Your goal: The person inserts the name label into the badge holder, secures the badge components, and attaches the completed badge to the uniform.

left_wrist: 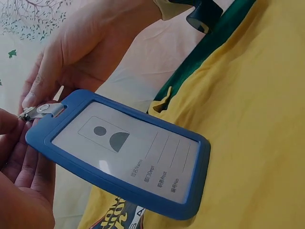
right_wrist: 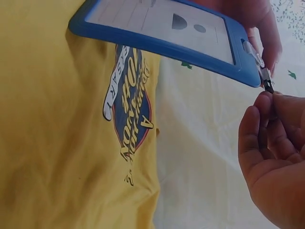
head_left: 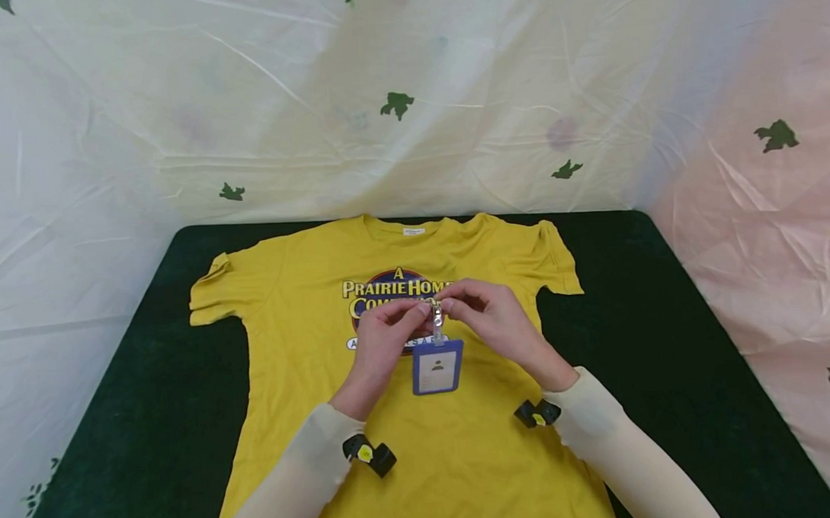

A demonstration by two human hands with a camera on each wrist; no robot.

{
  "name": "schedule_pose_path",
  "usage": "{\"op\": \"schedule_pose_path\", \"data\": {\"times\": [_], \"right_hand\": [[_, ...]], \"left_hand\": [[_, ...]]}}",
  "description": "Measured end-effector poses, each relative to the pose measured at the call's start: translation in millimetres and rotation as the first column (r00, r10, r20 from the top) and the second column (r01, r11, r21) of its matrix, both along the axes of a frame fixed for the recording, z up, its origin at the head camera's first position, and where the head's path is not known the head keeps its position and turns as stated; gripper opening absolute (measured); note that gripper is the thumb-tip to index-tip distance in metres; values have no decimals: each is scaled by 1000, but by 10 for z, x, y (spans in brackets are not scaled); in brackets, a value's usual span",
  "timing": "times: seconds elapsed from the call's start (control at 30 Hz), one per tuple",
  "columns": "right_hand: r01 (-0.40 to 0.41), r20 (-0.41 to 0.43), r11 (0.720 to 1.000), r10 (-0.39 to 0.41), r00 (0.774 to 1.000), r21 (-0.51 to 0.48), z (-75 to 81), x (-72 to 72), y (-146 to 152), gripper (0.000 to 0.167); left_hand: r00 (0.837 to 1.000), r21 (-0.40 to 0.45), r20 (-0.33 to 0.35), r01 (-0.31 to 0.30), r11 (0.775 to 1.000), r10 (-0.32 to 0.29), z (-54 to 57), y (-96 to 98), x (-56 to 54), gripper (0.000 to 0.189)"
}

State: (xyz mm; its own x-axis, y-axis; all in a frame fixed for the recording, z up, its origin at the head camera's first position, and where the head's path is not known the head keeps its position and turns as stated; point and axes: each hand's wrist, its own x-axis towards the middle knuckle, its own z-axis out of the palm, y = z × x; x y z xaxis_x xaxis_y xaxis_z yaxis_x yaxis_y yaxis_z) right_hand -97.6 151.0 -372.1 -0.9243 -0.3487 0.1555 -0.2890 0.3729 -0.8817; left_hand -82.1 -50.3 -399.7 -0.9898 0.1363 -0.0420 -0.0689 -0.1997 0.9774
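A blue-framed ID badge holder point(head_left: 437, 368) hangs from a metal clip point(head_left: 437, 316) on a short clear strap, above the chest of a yellow T-shirt point(head_left: 311, 415). The left hand point(head_left: 383, 338) pinches the clip from the left with thumb and fingers. From the other side, the right hand point(head_left: 496, 325) pinches the clip's upper end between thumb and forefinger. In the left wrist view the badge's card point(left_wrist: 121, 148) shows a portrait symbol and several printed lines. The fingertips partly hide the clip; its jaws cannot be made out.
The shirt lies spread, collar away from me, on a dark green table cover point(head_left: 666, 387). Its printed logo point(head_left: 398, 282) is partly behind the hands. Pale curtains point(head_left: 279, 104) with green leaf shapes hang around the table's back and sides. Each sleeve carries a black wrist camera point(head_left: 370, 453).
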Motion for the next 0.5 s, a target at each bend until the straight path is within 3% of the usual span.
{"op": "schedule_pose_path", "data": {"times": [0.5], "right_hand": [[-8, -56, 997, 12, 998, 71, 9, -19, 22, 14]], "left_hand": [[999, 43, 32, 0, 999, -1, -28, 30, 11, 25]]}}
